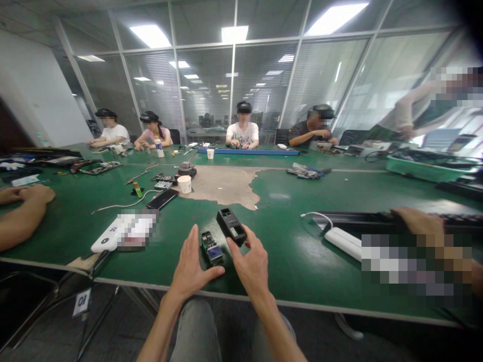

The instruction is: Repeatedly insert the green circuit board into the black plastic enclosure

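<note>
Head view: right hand (252, 259) pinching black casing (230, 225), left hand (191, 264) spread empty beside circuit board (213, 250); separate-parts handling, seemingly, next wanting gentle grasp.

Single view here, worn on head of person seated at green desk (294, 196) — looks forward and down from head height. Wide sweep: knees (199, 329) and forearms (277, 324) nearest lens, along bottom edge; left fingers (191, 246) and right fingers (252, 241) close too, below centre. Desk's near edge crosses lower part; seated people (242, 133) on far side show small, well apart from lens. Top takes in glass partition (206, 68) and ceiling lights (234, 34) — partition's uprights splay outward, dark patch cuts upper right corner.
</note>
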`<move>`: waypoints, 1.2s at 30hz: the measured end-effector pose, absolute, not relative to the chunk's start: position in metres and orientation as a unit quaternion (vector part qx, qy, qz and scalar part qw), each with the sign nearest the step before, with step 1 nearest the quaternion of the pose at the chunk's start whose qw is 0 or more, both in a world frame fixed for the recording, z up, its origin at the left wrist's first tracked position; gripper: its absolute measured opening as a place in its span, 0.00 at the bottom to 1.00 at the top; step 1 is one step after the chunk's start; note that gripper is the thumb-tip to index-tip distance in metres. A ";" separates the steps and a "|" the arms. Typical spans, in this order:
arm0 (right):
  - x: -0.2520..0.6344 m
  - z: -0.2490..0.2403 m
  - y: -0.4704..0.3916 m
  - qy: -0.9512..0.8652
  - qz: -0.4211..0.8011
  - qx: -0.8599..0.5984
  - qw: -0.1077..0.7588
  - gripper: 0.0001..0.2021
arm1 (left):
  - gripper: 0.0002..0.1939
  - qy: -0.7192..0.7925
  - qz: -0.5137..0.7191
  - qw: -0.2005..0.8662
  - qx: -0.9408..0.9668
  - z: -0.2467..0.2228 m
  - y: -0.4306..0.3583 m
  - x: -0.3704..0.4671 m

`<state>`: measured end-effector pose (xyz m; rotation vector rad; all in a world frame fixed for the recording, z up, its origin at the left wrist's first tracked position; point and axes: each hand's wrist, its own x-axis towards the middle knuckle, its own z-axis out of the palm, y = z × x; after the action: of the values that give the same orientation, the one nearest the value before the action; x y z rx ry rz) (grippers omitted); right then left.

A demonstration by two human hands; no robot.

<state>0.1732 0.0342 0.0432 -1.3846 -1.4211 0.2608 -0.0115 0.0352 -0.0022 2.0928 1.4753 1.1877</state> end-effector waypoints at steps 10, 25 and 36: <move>0.190 0.007 0.040 -0.607 0.093 -0.629 0.477 0.21 | 0.65 0.540 0.365 0.098 0.752 -0.006 0.038 -0.006; 0.194 -0.011 0.042 -0.625 0.043 -0.629 0.460 0.30 | 0.62 0.550 0.359 0.105 0.747 -0.006 0.040 -0.003; 0.195 -0.004 0.040 -0.632 0.056 -0.619 0.463 0.19 | 0.63 0.558 0.345 0.089 0.750 -0.007 0.043 -0.003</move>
<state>0.1951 0.0396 -0.0039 -1.5227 -1.5529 0.1365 -0.0033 0.0429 -0.0066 2.2295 1.6591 1.0259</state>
